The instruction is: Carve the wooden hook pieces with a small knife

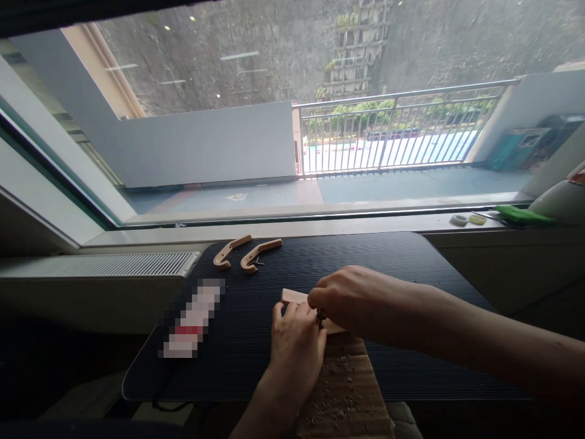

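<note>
A pale wooden board (292, 296) lies on the dark table, at the far end of a strip of corrugated cardboard (345, 387). My left hand (295, 332) presses over the board, its fingers curled across the wood and gripping it. Coming in from the right, my right hand (345, 299) is closed in a fist just above the board. A small dark metal piece (320, 316) shows below its fingers, between the two hands; most of it is hidden. Two curved wooden hooks (231, 251) (259, 255) lie near the table's far left edge, with small screws (259, 262) beside the right one.
The black table (388, 262) stands against a window sill (292, 233). A blurred-out object (194, 320) lies on its left side. On the sill at right are tape rolls (459, 220) and a green item (521, 214). A white vented radiator cover (137, 264) stands at left.
</note>
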`<state>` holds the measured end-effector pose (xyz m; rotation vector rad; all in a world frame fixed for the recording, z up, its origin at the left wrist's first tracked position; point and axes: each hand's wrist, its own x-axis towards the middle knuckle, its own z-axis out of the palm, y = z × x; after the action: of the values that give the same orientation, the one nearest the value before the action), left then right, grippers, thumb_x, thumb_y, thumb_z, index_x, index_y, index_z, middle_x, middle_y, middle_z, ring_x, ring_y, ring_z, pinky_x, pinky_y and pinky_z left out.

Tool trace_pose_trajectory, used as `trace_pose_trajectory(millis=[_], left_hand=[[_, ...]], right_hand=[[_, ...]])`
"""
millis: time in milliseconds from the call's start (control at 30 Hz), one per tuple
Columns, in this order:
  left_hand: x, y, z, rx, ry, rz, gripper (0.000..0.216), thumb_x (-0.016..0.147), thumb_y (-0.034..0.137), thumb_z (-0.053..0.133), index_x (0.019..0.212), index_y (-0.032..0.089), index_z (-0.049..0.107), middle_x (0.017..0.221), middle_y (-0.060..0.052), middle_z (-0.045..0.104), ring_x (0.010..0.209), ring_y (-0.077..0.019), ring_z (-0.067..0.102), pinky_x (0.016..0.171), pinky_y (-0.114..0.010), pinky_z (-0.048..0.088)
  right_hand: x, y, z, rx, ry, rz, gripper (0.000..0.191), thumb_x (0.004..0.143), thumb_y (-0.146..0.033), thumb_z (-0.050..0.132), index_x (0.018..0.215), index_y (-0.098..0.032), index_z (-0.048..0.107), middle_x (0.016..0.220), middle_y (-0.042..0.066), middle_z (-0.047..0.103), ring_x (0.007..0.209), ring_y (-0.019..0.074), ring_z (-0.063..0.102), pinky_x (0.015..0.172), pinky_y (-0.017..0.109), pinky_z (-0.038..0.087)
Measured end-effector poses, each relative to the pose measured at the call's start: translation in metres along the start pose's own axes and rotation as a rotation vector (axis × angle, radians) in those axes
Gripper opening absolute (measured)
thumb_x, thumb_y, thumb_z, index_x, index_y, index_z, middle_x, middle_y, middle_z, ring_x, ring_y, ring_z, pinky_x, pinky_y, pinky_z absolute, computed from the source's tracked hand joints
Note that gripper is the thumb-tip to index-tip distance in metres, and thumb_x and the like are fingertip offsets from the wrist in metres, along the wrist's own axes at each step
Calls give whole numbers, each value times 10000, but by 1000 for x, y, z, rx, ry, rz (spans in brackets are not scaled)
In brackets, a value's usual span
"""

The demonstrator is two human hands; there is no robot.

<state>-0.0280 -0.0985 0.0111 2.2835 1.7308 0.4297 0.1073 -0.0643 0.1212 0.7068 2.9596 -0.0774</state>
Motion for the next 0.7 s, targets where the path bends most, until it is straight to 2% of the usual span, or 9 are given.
trace_pose_trajectory(millis=[267, 400, 533, 700], left_hand=[[2, 0, 1, 24, 0, -1, 156, 797, 201, 501, 867, 228, 638, 949, -32, 647, 999, -224, 526, 922, -416, 289], [2, 0, 1, 34, 5, -2, 177, 805, 182, 475, 861, 227, 637, 943, -33, 651, 993, -222, 534, 926, -425, 285], [2, 0, 1, 42, 7, -2, 195, 812, 171, 462, 849, 246, 638, 920, -23, 654, 968, -214, 542, 929, -431, 281], [2, -1, 2, 38, 4, 2, 189, 805, 165, 468, 844, 247, 634, 921, -19, 647, 980, -210, 535, 930, -424, 281]], right_hand=[[2, -2, 1, -65, -26, 53, 72, 818, -105, 506, 773, -124, 559, 658, 7, 584, 527, 111, 515, 439, 248, 234], [2, -3, 1, -45, 14, 96, 35, 803, -131, 533, 815, -142, 564, 663, -1, 590, 532, 123, 529, 432, 249, 217], [-1, -3, -1, -5, -6, 73, 121, 759, -103, 545, 842, -181, 588, 699, -6, 610, 554, 130, 530, 443, 248, 218], [-2, -1, -1, 8, -50, 49, 118, 743, -65, 533, 785, -159, 592, 700, 9, 605, 581, 125, 514, 471, 253, 252]])
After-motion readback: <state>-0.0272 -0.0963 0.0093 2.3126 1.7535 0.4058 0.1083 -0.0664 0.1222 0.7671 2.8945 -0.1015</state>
